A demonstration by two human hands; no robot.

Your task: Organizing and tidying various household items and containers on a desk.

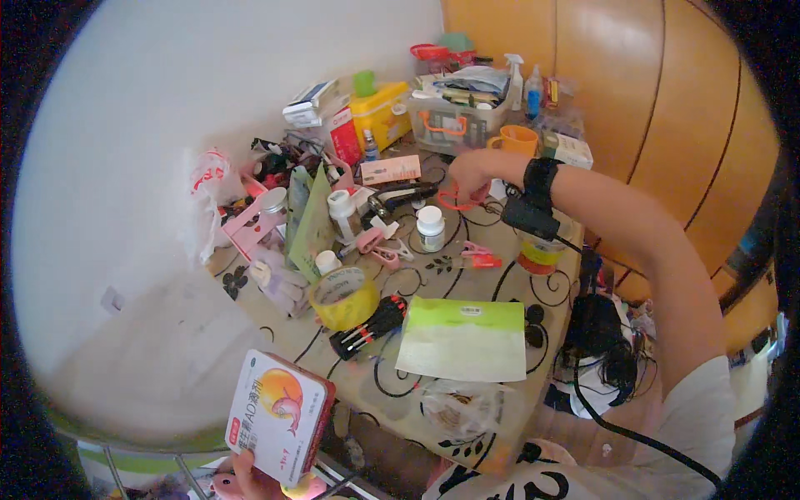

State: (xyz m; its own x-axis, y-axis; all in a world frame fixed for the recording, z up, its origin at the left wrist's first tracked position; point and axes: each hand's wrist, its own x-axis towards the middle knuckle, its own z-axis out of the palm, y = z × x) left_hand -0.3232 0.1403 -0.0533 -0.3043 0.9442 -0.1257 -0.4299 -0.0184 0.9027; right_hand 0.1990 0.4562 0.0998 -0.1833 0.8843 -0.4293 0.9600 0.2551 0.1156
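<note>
My left hand point(243, 477) is at the lower left, its thumb on the edge of a white and red medicine box point(279, 417) with an orange circle and a pink cartoon animal. The box is tilted beside the table's near left edge. Across the table, my right hand point(472, 173) reaches to the far side, fingers curled down around an orange-red loop-shaped handle point(450, 198). What it belongs to is mostly hidden by the hand. A black strapped device point(532, 212) with a cable sits on my right wrist. Near that hand are an orange mug point(518, 140) and a white pill bottle point(430, 227).
The patterned table point(383, 283) bears a green and white packet point(462, 337), a yellow tape roll point(343, 298), a black bundle of pens point(371, 327), pink clips point(383, 252) and a clear plastic bag point(462, 408). A clear storage bin point(458, 125) stands at the back, near wooden doors point(625, 100).
</note>
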